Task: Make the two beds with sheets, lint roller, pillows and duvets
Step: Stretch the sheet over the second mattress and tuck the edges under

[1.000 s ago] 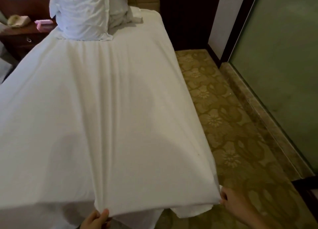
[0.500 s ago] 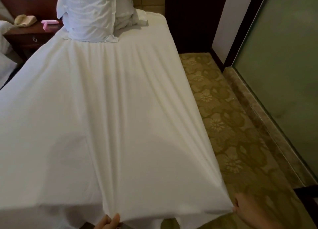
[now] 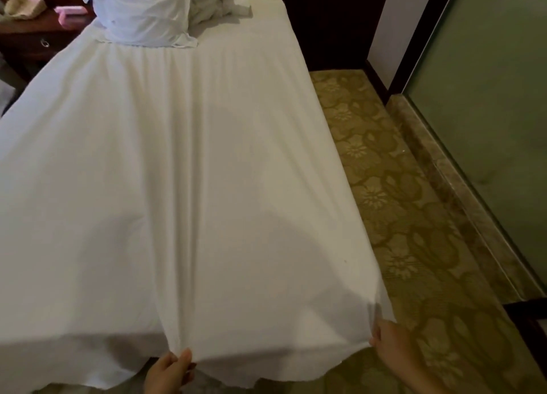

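A white sheet [image 3: 192, 171] lies spread over the bed, pulled into long folds that run from the head toward me. My left hand [image 3: 168, 373] pinches its near hem at the foot of the bed. My right hand [image 3: 390, 343] grips the sheet's near right corner, held out past the mattress edge. White pillows [image 3: 145, 12] and crumpled bedding [image 3: 216, 3] are stacked at the head of the bed.
A dark wooden nightstand [image 3: 26, 38] stands at the far left with a pink box [image 3: 71, 13] and a beige object [image 3: 22, 6] on it. Patterned carpet [image 3: 399, 216] runs along the bed's right side, bounded by a stone sill and a green glass panel [image 3: 488, 112].
Both hands have kept hold of the sheet's near edge and drawn it taut toward me, so the folds run straighter. The view has shifted a little.
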A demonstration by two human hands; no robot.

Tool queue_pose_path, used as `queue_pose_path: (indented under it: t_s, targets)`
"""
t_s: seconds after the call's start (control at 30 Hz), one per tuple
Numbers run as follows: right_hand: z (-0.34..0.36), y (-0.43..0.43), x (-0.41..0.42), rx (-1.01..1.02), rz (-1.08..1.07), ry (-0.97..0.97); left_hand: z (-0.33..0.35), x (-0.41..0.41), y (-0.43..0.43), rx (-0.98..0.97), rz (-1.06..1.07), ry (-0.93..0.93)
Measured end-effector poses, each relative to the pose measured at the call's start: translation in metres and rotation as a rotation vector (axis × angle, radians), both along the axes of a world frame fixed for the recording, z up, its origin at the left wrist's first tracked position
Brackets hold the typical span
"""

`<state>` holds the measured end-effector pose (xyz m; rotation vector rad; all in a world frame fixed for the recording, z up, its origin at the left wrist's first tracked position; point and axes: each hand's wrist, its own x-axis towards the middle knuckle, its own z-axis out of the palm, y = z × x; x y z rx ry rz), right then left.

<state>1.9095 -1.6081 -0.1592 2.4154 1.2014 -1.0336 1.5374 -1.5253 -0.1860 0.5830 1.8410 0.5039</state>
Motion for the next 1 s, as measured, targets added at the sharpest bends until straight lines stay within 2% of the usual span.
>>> queue_pose_path:
  t_s: [0.13,0.23,0.3,0.37,0.47,0.57,0.63,0.77,0.87,1.0]
  targets:
    - [0.002,-0.004,0.007,-0.021,-0.146,0.046,-0.007,0.003,-0.003,-0.094,0.035,0.058]
    - [0.004,0.005,0.021,0.203,-0.442,0.072,-0.011,0.007,-0.008,-0.166,0.014,0.072]
    - [-0.001,0.018,0.032,0.312,-0.582,0.054,-0.005,0.022,-0.007,-0.118,0.043,0.054]
    - [-0.01,0.031,0.04,0.337,-0.667,0.122,0.002,0.047,-0.001,-0.115,0.121,-0.081]
    - [-0.041,0.042,0.051,0.323,-0.701,0.22,0.005,0.081,0.012,-0.31,0.319,-0.359]
    - [-0.064,0.044,0.055,0.401,-0.823,0.18,-0.004,0.104,0.02,-0.329,0.341,-0.493]
    - [-0.066,0.046,0.054,0.448,-0.788,0.103,-0.014,0.113,0.021,-0.274,0.369,-0.43]
    - [-0.059,0.045,0.06,0.557,-0.581,0.113,-0.026,0.113,0.016,-0.166,0.354,-0.231]
    - [-0.062,0.041,0.066,0.511,-0.435,0.082,-0.027,0.111,0.012,-0.086,0.273,-0.164]
    - [-0.063,0.042,0.066,0.424,-0.382,0.119,-0.022,0.103,0.006,-0.018,0.126,-0.102]
